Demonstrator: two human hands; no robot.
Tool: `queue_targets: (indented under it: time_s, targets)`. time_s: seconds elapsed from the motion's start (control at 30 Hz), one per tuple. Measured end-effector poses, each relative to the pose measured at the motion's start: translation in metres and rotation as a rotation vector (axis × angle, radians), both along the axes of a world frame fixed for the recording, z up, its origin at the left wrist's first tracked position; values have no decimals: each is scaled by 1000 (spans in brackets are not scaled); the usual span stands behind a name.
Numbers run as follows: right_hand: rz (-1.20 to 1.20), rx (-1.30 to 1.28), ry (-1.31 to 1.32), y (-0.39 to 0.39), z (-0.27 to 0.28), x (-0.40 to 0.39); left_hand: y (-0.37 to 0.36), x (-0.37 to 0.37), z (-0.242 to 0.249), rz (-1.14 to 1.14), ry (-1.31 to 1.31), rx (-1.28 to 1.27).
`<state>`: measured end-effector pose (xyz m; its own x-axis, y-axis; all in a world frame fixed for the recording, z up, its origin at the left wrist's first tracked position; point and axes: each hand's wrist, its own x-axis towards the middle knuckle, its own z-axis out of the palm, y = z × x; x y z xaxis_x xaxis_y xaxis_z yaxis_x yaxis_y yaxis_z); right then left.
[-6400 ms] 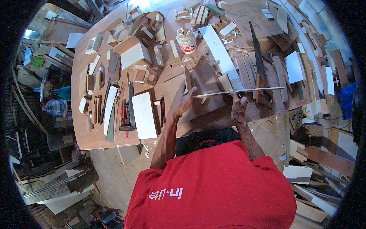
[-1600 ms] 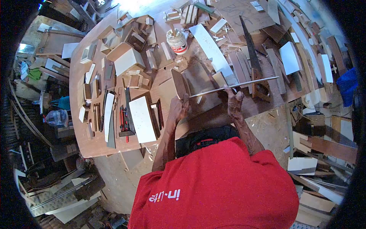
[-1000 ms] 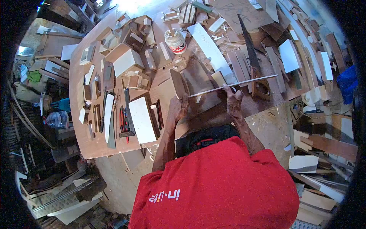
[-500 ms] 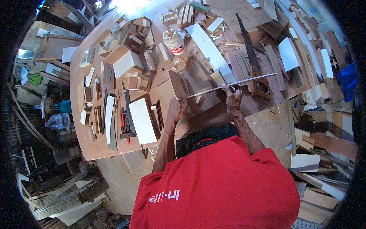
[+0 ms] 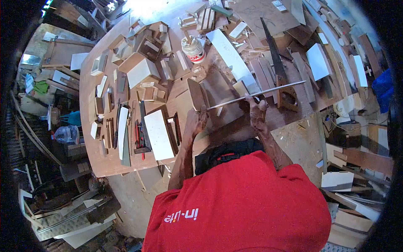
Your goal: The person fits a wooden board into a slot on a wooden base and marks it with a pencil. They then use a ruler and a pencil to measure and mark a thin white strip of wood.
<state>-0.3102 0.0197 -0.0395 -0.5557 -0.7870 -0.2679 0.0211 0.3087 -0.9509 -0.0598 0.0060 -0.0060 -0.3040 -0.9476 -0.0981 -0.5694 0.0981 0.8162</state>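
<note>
My left hand (image 5: pixel 198 119) is closed at the near lower edge of a small brown wooden panel (image 5: pixel 195 95) that stands tilted up on the table. Close to its fingers lies one end of a long, thin, pale wooden strip (image 5: pixel 279 87), which slants up to the right. My right hand (image 5: pixel 257 110) pinches this strip near its middle, thumb and fingers closed on it. A small light wood block (image 5: pixel 240 87) shows just behind the strip by my right fingers. Beyond the strip's right half lies a handsaw (image 5: pixel 278 63), its wooden handle partly crossed by the strip.
A white glue tub (image 5: pixel 193 50) with a stick in it stands behind the hands. Wooden box pieces (image 5: pixel 143 74) and a long white board (image 5: pixel 233 59) lie around it. Left of my left hand are a white panel (image 5: pixel 158 136) and dark hand tools (image 5: pixel 142 130).
The view has shifted slightly, so the table's things sit a little to the right and lower. Both hands keep nearly the same place and hold.
</note>
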Motion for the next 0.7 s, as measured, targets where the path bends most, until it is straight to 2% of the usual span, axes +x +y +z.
queue_targets:
  time_s: [0.1, 0.17, 0.23, 0.3, 0.33, 0.37, 0.4, 0.53, 0.7]
  targets:
    - [-29, 57, 77, -2, -20, -7, 0, -2, 4, 11, -51, -32]
    - [37, 103, -147, -3, -29, -18, 2, -3, 2, 52, 9, -32]
    - [25, 52, -91, -11, -20, -13, 1, 2, -8, 95, 69, -33]
    - [10, 3, -35, -20, -23, -11, 0, 9, -18, -105, -209, -300]
    - [13, -128, -197, -28, -32, -10, 0, 6, -11, -101, -209, -302]
    - [16, -259, -360, -33, -41, -10, 2, 2, -3, -19, -156, -150]
    - [-31, -175, -438, -34, 0, -3, 4, -1, 4, 63, -103, 1]
    - [-58, -245, -434, -56, 35, 3, 7, -6, 13, 23, -95, -152]
    - [-61, -224, -456, -76, 36, 2, 12, -15, 31, 61, -29, 59]
